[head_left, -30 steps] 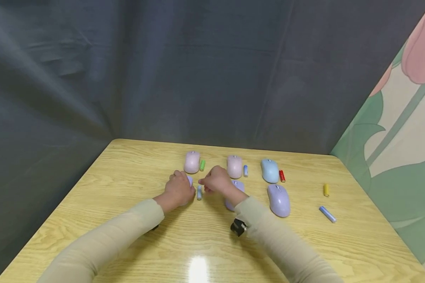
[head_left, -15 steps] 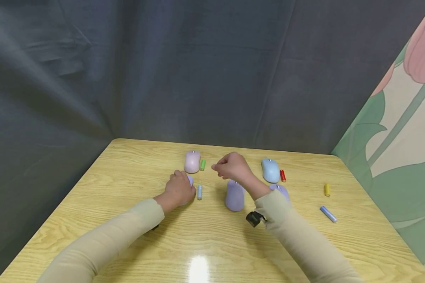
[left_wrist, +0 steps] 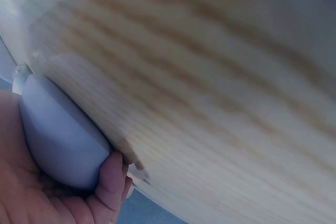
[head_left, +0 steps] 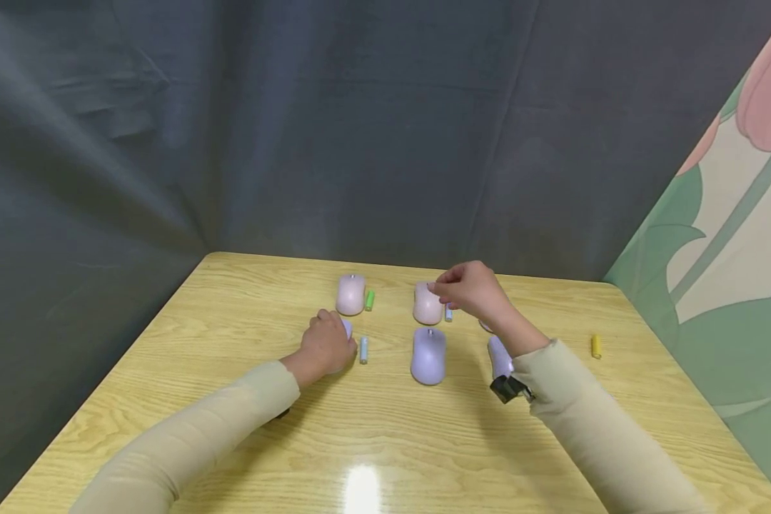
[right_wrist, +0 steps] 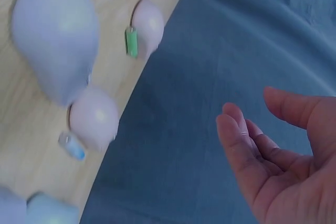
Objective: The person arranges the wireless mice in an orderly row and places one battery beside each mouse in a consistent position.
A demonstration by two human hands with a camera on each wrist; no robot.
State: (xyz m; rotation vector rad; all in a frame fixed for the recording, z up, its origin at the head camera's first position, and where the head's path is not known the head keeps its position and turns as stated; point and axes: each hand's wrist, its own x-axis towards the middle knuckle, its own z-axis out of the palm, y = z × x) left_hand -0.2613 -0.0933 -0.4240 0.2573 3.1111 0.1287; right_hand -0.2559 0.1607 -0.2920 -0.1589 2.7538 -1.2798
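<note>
My left hand (head_left: 329, 341) grips a lavender computer mouse (left_wrist: 63, 129), its palm and fingers wrapped along the sides; the head view shows only a sliver of that mouse. Just right of it lies a pale blue battery (head_left: 363, 350). My right hand (head_left: 475, 289) hovers over the back of the table, fingers loosely bent, thumb apart from them and nothing between, as the right wrist view shows. Below and beside it are a pink mouse (head_left: 427, 305) and a blue-and-white battery (head_left: 448, 313). Nearer stands another lavender mouse (head_left: 428, 357).
A pink mouse (head_left: 350, 295) with a green battery (head_left: 369, 300) sits at the back. My right arm partly covers a lavender mouse (head_left: 498, 357) and nearly hides a light blue mouse (right_wrist: 50, 211). Far right lies a yellow battery (head_left: 595, 346). A dark curtain (head_left: 360, 143) hangs behind.
My right hand has risen from beside the pale blue battery and moved right and back, passing over the middle mice. My left hand stays on its mouse.
</note>
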